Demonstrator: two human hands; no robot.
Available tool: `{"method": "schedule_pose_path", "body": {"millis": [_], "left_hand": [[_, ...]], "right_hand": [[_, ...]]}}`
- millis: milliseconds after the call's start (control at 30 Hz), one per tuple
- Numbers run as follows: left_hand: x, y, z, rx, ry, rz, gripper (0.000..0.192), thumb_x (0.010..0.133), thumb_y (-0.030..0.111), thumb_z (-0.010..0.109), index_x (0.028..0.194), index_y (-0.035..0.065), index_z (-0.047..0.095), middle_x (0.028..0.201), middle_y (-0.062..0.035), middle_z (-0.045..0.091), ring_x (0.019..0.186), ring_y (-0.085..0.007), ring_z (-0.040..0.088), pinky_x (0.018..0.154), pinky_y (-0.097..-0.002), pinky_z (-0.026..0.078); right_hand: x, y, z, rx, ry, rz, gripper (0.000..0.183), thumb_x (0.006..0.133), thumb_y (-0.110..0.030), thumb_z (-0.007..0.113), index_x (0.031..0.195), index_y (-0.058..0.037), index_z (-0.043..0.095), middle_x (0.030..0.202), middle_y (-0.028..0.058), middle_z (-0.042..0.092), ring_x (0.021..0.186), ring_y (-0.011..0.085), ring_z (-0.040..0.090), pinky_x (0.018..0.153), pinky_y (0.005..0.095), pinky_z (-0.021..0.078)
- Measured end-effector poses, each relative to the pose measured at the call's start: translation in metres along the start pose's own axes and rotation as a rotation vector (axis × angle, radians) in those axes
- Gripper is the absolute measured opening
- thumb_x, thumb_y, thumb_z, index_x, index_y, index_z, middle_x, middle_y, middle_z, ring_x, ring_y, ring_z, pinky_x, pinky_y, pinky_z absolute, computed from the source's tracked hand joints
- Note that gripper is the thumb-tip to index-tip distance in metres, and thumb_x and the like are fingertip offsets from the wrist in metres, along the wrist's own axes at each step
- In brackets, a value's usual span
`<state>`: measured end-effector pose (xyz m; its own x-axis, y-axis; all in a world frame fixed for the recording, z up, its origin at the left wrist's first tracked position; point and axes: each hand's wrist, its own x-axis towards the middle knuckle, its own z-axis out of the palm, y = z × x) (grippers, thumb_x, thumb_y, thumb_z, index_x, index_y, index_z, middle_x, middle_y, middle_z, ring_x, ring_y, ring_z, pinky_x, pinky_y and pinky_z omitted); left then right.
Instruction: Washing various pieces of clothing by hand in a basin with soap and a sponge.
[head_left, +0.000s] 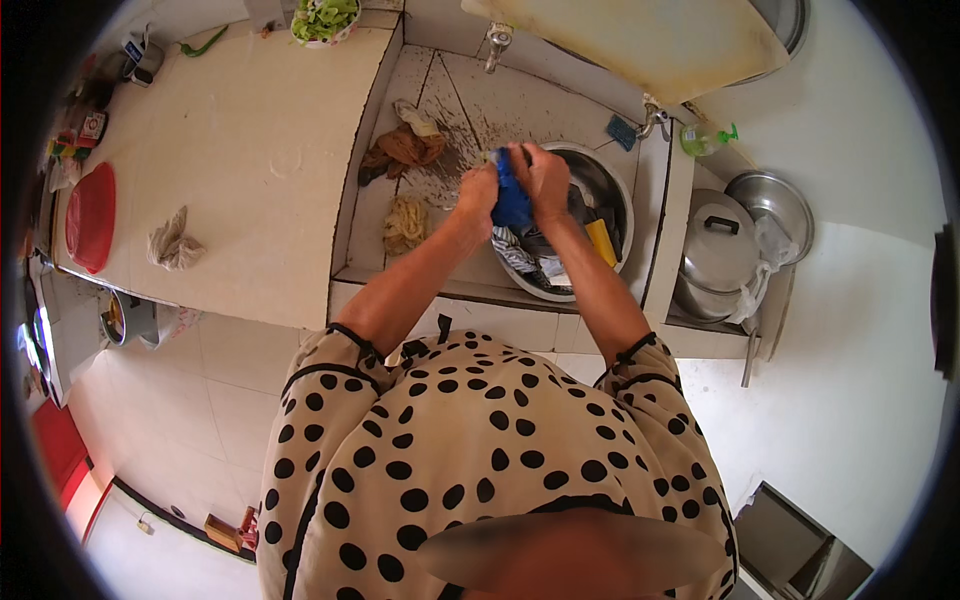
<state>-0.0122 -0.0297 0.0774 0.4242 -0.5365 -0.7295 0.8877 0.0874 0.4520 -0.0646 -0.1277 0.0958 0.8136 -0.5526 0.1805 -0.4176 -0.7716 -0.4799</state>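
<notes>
Between my two hands is a bunched blue cloth, held above the left rim of a round metal basin. My left hand grips the cloth's left side, and my right hand is closed around its right side. Inside the basin lie dark cloths, a striped cloth and a yellow piece; my right forearm hides part of them. The basin stands in a tiled sink. Left of my hands, a wet brown cloth and a crumpled yellowish cloth lie on the sink floor.
Two taps jut from the back wall, with a blue-green scouring pad near the right one. A green soap bottle and a lidded pot stand right. The left counter bears a grey rag and red plastic dish.
</notes>
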Motion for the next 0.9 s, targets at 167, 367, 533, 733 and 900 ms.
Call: {"method": "schedule_pose_path", "body": {"millis": [167,367,533,733,900], "left_hand": [[-0.032,0.025,0.006,0.021,-0.204,-0.104,0.026,0.092,0.03,0.047,0.102,0.0082,0.058,0.095,-0.0063,0.061,0.085,-0.0201,0.061,0.078,-0.0374,0.05],[-0.049,0.077,-0.008,0.453,-0.584,-0.04,0.037,0.079,0.025,0.067,0.108,0.0051,0.059,0.108,-0.0078,0.059,0.099,-0.0214,0.058,0.093,-0.0358,0.041],[-0.04,0.101,-0.013,0.796,-0.674,0.046,0.053,0.071,0.023,0.074,0.116,-0.0013,0.058,0.106,-0.007,0.061,0.099,-0.0192,0.057,0.093,-0.0326,0.039],[-0.04,0.096,-0.009,1.26,-0.65,0.454,0.042,0.07,0.014,0.072,0.111,0.005,0.065,0.092,-0.0091,0.066,0.081,-0.0185,0.061,0.074,-0.0296,0.046],[-0.042,0.083,0.001,1.363,-0.483,0.776,0.043,0.069,0.022,0.077,0.109,0.0101,0.067,0.089,-0.014,0.066,0.081,-0.0243,0.062,0.073,-0.0344,0.047]], "right_hand": [[-0.009,0.05,-0.002,0.223,-0.113,0.104,0.032,0.089,-0.032,0.059,0.102,-0.0034,0.065,0.081,0.0172,0.065,0.077,0.0317,0.064,0.068,0.0373,0.048],[-0.011,0.001,-0.063,1.031,-0.46,0.278,0.041,0.083,-0.007,0.055,0.124,-0.0083,0.058,0.106,0.0078,0.063,0.102,0.0167,0.057,0.093,0.0295,0.0419],[-0.011,0.014,-0.091,0.796,-0.459,0.291,0.029,0.077,-0.008,0.061,0.103,0.0035,0.062,0.096,0.0084,0.065,0.086,0.014,0.06,0.082,0.0278,0.0469],[-0.017,-0.013,-0.128,1.35,-0.109,0.418,0.012,0.079,-0.013,0.063,0.085,-0.0027,0.061,0.079,0.0036,0.063,0.068,0.009,0.059,0.066,0.0223,0.0493],[-0.021,-0.034,-0.162,1.427,-0.081,0.374,0.01,0.079,-0.011,0.064,0.084,-0.0027,0.06,0.075,0.0018,0.061,0.068,0.007,0.058,0.063,0.0217,0.0476]]}}
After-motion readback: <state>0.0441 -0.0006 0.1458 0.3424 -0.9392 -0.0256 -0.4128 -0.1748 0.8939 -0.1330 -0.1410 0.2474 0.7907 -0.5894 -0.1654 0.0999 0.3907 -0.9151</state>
